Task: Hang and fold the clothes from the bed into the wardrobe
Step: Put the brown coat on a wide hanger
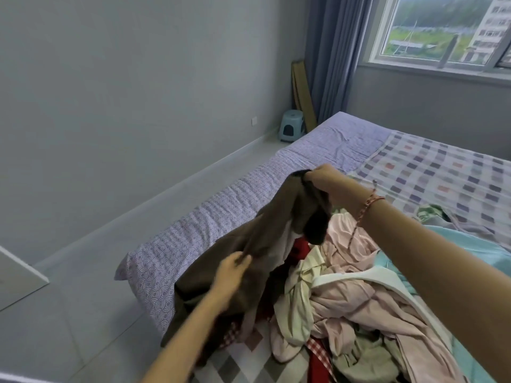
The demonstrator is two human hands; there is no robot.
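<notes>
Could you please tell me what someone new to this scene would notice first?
The eye lands first on the brown garment, held up at the centre between the right hand, which pinches its top, and the left hand, which grips it lower down. Just below and to the right, a jumbled pile of clothes in pink, cream and red lies on the bed. A bright window sits at the top right.

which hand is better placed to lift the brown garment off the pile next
Probably the right hand: it pinches the brown garment at its highest point, above the clothes pile. The left hand grips lower down.
</notes>
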